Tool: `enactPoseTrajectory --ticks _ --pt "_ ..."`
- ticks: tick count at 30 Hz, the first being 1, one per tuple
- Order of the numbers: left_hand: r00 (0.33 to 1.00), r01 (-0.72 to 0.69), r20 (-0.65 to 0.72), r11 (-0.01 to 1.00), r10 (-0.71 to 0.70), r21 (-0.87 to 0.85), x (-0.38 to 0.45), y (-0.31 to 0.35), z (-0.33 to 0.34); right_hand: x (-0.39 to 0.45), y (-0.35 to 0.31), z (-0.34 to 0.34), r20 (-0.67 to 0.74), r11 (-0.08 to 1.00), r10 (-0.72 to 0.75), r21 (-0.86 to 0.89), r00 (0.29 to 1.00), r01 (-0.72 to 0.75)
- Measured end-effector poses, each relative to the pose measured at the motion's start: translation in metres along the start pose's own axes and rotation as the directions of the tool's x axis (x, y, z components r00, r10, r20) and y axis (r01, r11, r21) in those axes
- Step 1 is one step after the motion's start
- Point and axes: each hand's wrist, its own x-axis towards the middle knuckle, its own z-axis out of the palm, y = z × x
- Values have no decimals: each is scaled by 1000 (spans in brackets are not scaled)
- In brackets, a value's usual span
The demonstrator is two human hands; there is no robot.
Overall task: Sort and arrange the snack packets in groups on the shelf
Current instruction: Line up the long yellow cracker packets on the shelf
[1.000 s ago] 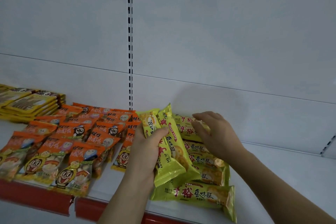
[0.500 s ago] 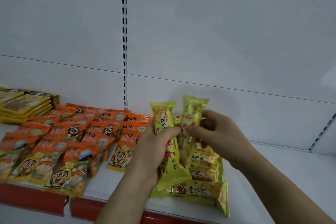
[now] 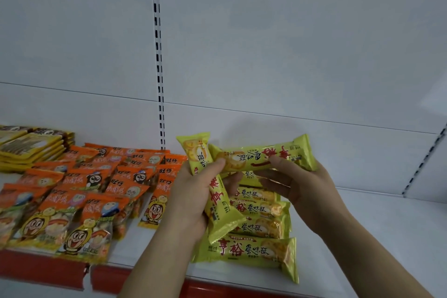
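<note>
My left hand grips an upright yellow-green biscuit packet above the white shelf. My right hand pinches a second yellow-green packet and holds it sideways, its left end touching the first one. Below both hands several matching packets lie in a row stacked toward the back of the shelf. Orange snack packets fill the shelf to the left in overlapping rows.
A stack of flat yellow packets lies at the far left back. The shelf has a red front edge strip. A slotted upright runs down the white back panel. Bare shelf surface stretches to the right of the yellow-green row.
My right hand has taken one of the two packets from my left hand and turned it from upright to sideways. The view has shifted slightly right.
</note>
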Motion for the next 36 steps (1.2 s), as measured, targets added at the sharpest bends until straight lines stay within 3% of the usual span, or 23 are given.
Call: enactPoseTrajectory --ticks 4,9,11,13,16,18,20,21,23,27,32,36 --pt "999 -19 -26 999 20 37 -1 0 -3 -4 -8 -6 -23 998 -45 -41 999 44" --pt "995 -46 -87 995 54 88 -4 -4 -8 8 -21 -11 -214 978 -166 91 963 189" --pt "990 -72 -112 991 85 114 -3 -4 -8 14 -26 -11 -233 983 -137 84 963 160" --pt "989 -91 -103 985 107 144 -2 -3 -6 15 -27 -5 -122 988 -112 -121 986 97" --pt "997 -65 -22 987 69 144 -3 -2 5 10 -24 7 138 911 -98 -387 986 144" --pt "998 -45 54 991 38 126 -5 -3 11 9 -20 15 252 772 -131 -581 959 258" --pt "998 -54 45 996 51 72 -4 -4 12 13 -14 21 270 513 -241 -780 932 358" --pt "998 -61 19 997 61 43 -2 -5 11 15 -10 23 246 454 -283 -817 927 355" --pt "998 -62 -29 998 62 -1 0 -7 9 13 -5 23 254 435 -299 -822 920 368" --pt "996 -42 -81 998 38 -50 5 -9 3 13 4 13 498 168 -227 -827 837 537" --pt "996 0 -83 994 -9 -107 7 -7 -4 30 3 -1 457 -12 -210 -885 865 465" --pt "982 -42 -189 994 23 -97 9 -5 -15 39 17 -10 466 -130 -20 -878 884 460"
